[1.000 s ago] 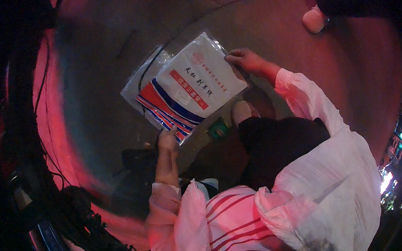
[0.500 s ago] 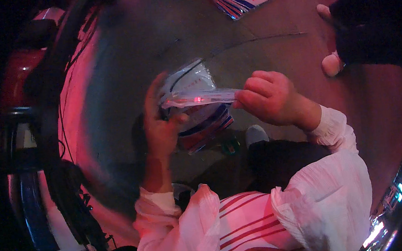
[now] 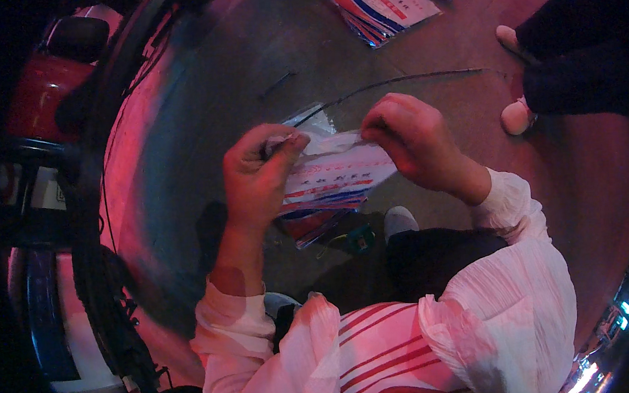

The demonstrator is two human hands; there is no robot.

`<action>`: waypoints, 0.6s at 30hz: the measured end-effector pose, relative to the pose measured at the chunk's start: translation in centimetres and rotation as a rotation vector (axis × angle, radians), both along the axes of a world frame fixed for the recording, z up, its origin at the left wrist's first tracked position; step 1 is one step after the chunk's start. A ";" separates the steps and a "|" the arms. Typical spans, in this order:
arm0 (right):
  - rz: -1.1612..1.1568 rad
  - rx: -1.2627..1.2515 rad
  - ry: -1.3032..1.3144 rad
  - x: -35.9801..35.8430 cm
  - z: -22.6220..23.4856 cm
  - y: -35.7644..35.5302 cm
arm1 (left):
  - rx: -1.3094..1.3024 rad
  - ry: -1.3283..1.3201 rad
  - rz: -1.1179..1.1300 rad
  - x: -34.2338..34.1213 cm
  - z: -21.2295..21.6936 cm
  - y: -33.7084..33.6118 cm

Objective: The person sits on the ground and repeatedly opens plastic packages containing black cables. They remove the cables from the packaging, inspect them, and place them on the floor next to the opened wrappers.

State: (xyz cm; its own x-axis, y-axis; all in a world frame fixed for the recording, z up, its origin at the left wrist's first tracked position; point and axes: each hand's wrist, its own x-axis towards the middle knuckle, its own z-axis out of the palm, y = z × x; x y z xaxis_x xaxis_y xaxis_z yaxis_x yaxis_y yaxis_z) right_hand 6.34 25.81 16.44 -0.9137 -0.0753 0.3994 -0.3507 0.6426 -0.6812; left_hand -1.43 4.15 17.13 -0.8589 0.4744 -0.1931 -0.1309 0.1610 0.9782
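Observation:
Both hands are raised in front of me, pinching a thin, whitish plastic bag by its upper edge. It has red and blue bands and looks crumpled along the top. My left hand grips its left corner between thumb and curled fingers. At the other corner, my right hand is closed with the fingertips pointing down-left. Beyond and below the bag lies a stack of similar printed bags, partly covered by it. Whether anything is inside the held bag, I cannot tell.
More printed bags lie on the floor at the far end. A dark cable curves across the floor. Another person's feet are at the right. A small green object rests near my shoe. Dark machinery lines the left.
The bag has gone from a narrow, edge-on strip to showing its printed face. My left hand has closed on its corner from an open pose. My right hand has shifted slightly up.

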 end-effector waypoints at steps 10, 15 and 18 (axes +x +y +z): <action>0.016 -0.544 -0.747 2.9 -6.9 0.3 | -0.087 -0.121 0.052 0.3 -6.4 -0.4; 0.055 -0.722 -0.680 1.2 -8.8 -0.1 | -0.527 0.037 -0.170 1.1 -7.0 0.7; 0.099 -0.818 -0.791 0.1 -9.5 -0.5 | -0.601 0.081 -0.307 1.4 -7.5 1.2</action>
State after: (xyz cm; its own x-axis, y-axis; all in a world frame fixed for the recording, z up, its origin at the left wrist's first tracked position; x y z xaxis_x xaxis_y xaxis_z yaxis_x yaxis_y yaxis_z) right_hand 6.42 25.32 6.89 -0.9356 -0.1431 -0.3228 0.3384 -0.1017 -0.9355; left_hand -0.01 5.32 9.61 -0.7253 0.5293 -0.4402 0.0769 0.6977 0.7122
